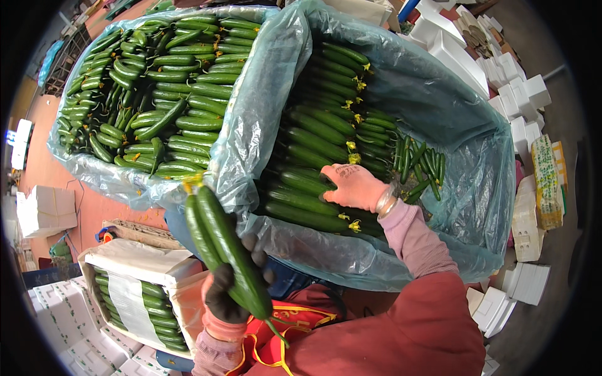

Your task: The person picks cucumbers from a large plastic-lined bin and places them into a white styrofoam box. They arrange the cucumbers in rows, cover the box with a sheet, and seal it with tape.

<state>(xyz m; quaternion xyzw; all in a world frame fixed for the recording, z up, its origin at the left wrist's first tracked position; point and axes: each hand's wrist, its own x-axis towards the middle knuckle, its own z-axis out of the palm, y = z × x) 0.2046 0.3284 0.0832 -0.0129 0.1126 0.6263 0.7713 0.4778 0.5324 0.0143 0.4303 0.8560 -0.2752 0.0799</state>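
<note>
My left hand, in a glove with a dark palm, grips two long cucumbers side by side. Their yellow blossom ends point up and their stems hang towards my red apron. In a crate lined with blue plastic, my right hand reaches over a layer of large cucumbers. Its coral glove has dark fingertips, and thumb and fingers straddle one cucumber's end; whether they grip it is unclear. Smaller cucumbers lie further right on the crate's floor.
A second lined crate at the left is packed with cucumbers. Below it stands an open paper-lined box of cucumbers with a white band across. White foam boxes fill the lower left; more foam boxes line the right side.
</note>
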